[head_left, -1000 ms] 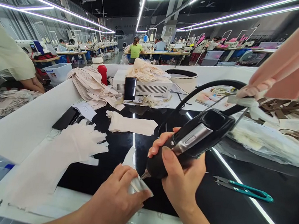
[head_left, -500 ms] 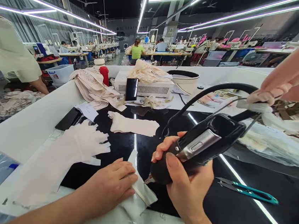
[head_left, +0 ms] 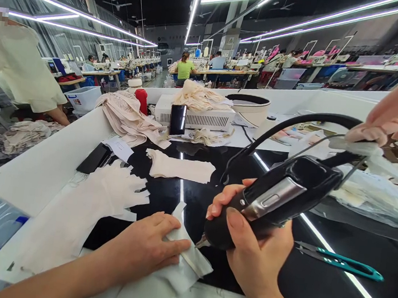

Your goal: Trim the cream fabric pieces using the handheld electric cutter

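Observation:
My right hand is wrapped round a black handheld cutting tool with a silver switch and a thick black cord. Its metal tip touches a small white fabric piece on the black glossy table. My left hand lies flat on that fabric piece with fingers stretched out, pressing it down near the table's front edge.
Cut white fabric pieces lie left; a folded stack sits behind. Teal thread snips rest at right. A white machine, phone, bowl and beige garments stand behind. Another person's hand reaches in at upper right.
My left hand has flattened and slid left over the fabric piece. The tool and right hand shifted slightly right and down; the view drifted.

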`<state>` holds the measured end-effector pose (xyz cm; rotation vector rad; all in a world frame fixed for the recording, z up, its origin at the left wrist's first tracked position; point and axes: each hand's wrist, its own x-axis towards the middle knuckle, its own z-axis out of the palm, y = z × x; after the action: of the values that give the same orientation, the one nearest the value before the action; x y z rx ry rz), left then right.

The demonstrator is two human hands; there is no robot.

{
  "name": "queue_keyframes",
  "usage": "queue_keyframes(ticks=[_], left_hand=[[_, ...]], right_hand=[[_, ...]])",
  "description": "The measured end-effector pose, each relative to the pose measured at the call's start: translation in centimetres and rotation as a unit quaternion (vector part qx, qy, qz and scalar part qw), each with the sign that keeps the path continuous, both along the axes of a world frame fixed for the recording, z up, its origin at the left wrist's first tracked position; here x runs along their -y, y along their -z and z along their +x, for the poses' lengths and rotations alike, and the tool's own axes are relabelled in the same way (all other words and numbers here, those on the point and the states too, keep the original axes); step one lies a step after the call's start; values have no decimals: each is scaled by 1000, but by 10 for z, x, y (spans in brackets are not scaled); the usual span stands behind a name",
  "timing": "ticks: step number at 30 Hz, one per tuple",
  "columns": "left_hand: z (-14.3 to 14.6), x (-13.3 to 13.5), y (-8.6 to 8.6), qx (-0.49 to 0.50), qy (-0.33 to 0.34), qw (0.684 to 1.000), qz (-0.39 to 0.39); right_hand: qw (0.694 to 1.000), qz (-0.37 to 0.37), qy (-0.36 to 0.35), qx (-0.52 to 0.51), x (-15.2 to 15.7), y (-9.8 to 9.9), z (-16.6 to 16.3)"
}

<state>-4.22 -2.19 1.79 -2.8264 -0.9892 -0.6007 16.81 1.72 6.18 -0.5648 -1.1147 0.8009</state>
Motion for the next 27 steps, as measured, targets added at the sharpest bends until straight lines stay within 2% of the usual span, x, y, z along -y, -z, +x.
queue_keyframes(ticks=[7,12,27], left_hand=[[5,1,2,12,-2,1000,15],[6,3,4,14,-9,1000,-6],[4,2,2,-3,-10,1000,26]], right_hand=[[1000,-7,1,-20,-7,-2,-1],[1000,-3,1,-16,-11,-2,-6],[1000,-24,6,-17,0,-2,2]])
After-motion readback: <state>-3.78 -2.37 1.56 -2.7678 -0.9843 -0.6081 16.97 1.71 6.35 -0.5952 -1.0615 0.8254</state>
